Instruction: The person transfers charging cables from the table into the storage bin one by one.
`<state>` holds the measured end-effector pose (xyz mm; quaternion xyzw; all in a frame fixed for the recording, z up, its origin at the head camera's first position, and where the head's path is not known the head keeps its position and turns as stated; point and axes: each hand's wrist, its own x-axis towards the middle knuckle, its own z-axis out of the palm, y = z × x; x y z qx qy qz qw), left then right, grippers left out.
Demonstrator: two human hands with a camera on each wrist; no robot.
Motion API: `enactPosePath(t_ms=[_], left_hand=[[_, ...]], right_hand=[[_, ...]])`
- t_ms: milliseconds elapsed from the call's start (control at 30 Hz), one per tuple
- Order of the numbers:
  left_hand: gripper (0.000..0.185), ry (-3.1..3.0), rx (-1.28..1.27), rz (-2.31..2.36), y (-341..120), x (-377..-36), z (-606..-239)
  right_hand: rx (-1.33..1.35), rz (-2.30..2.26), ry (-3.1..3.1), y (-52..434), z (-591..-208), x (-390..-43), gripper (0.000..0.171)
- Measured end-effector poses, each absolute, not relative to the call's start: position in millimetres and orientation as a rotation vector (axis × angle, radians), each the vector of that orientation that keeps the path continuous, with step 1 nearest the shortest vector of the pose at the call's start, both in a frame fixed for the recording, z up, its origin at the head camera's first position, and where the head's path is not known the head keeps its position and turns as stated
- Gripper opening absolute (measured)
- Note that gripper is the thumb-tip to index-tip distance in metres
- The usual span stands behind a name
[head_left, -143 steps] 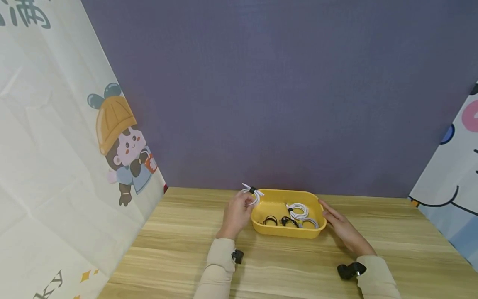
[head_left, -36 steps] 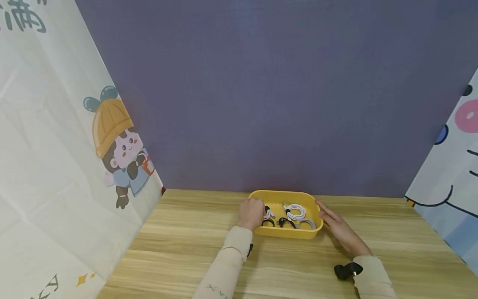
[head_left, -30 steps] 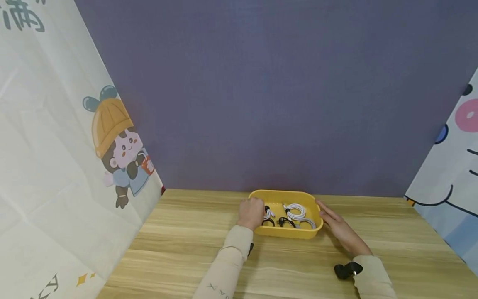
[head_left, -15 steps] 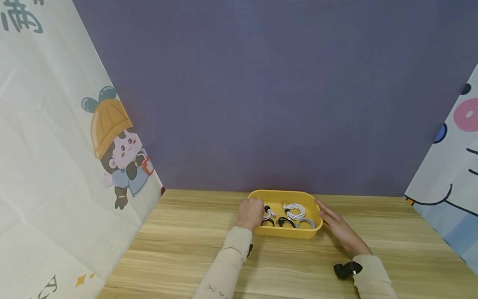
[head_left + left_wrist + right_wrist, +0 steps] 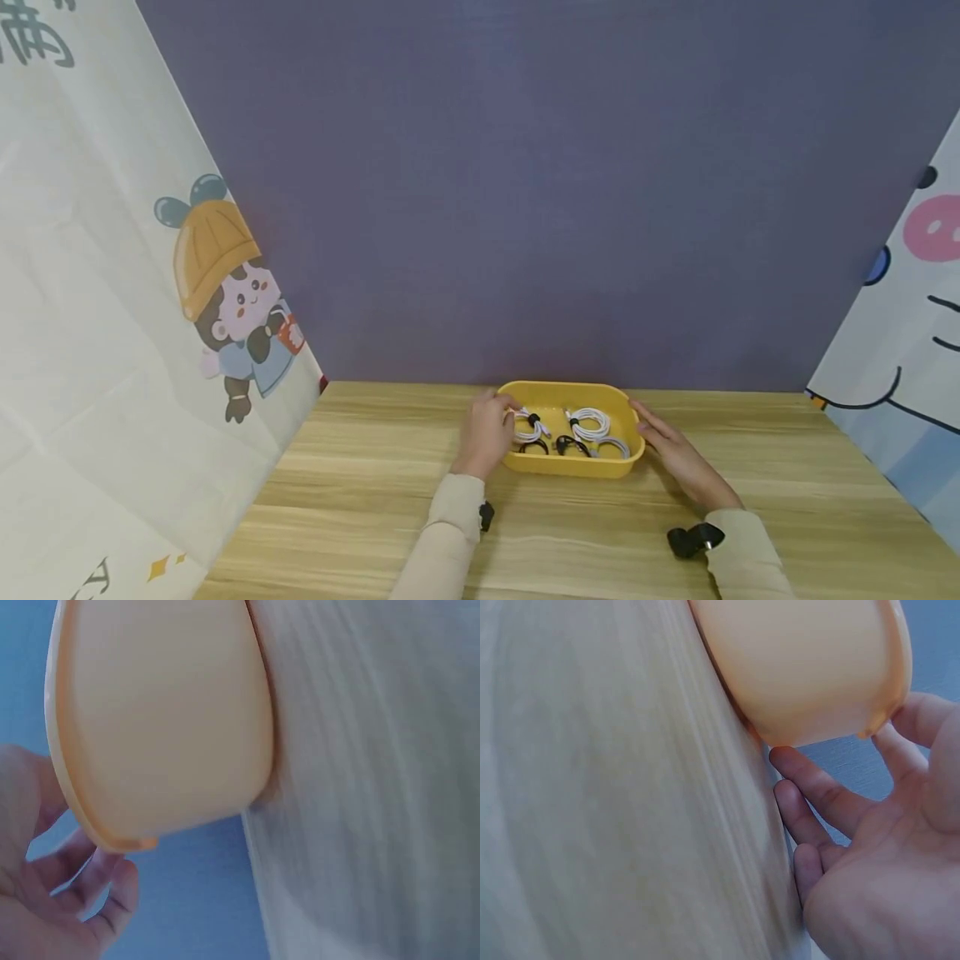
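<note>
Table (image 5: 360, 508): light wood with long grain lines, running back to a plain purple-grey wall (image 5: 555, 192).

Left side: a pale cloth hanging (image 5: 97, 350), creased, printed with a cartoon child in a yellow cap. Right side: a second cloth hanging (image 5: 900, 367) with a cartoon face, pink cheek and blue patches.

Tray (image 5: 568, 466): yellow plastic, oval with rounded corners and a rolled rim, shallow. It stands on the table near the far edge, close to the wall, between the two hands. The wrist views show its smooth, unmarked outer wall and the rim lip.

Contents of the tray: a white cable coil (image 5: 529, 427) with a black tie at the left; a second white cable coil (image 5: 588, 422) with a black tie toward the right; two small black loops (image 5: 570, 446) along the near wall; a pale grey loop (image 5: 615, 447) at the near right.

Left hand (image 5: 486, 433): at the tray's left end, fingers loosely bent over the rim toward the left coil; whether they touch rim or coil cannot be told.

Right hand (image 5: 675, 454): at the tray's right end, fingers straight and slightly spread, tips at the outer wall, holding nothing.

Both sleeves are beige, each with a small black device at the wrist.
</note>
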<state>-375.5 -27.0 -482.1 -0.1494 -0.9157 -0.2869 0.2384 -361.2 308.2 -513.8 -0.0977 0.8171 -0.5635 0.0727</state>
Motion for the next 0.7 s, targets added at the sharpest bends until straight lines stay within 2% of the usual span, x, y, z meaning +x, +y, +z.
enactPosePath(t_ms=[200, 700], left_hand=[[0.019, -2.458, -0.277, -0.894, -41.6, -372.5, -489.3], [0.03, -2.605, -0.265, -1.031, -60.5, -369.5, -492.5]], right_hand=[[-0.293, -1.693, 2.455, 306.3, -512.7, -362.0, 0.066], [-0.294, -1.686, 2.46, 306.7, -514.1, -361.1, 0.067]])
